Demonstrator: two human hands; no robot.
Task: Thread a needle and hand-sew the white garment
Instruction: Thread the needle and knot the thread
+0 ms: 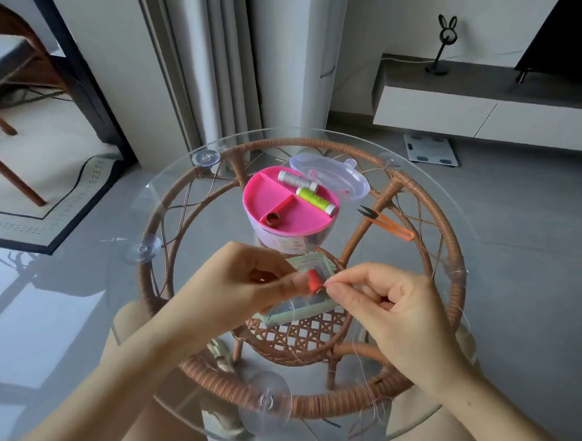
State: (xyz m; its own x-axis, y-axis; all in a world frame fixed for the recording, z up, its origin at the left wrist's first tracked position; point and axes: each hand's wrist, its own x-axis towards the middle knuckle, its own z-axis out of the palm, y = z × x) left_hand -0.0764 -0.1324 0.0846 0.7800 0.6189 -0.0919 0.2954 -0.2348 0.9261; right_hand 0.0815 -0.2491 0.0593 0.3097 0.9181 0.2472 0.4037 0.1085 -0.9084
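Glass table is carrying a pink box. Over its near part, left hand is gripping a red spool; right hand is pinching pale thread just beside it. Thread is trailing faintly downward; any needle is proving too small to tell.

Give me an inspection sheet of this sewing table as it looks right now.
Surface: round glass tabletop on a woven rattan frame, with clear suction cups.
Job's things: small red thread spool; thin pale thread hanging below the right hand; pale green flat case under the hands; orange thread snips; white garment not seen.
Clutter: round pink-trayed sewing box holding a grey spool, a lime-green spool and a brown ring thimble; clear plastic lid behind it.
Grippers: left hand pinches the red spool; right hand pinches the thread at the spool's end.
Cables: thin pale cord along the grey-topped white console.
Surroundings: that console, black rabbit-shaped stand, white floor scale.
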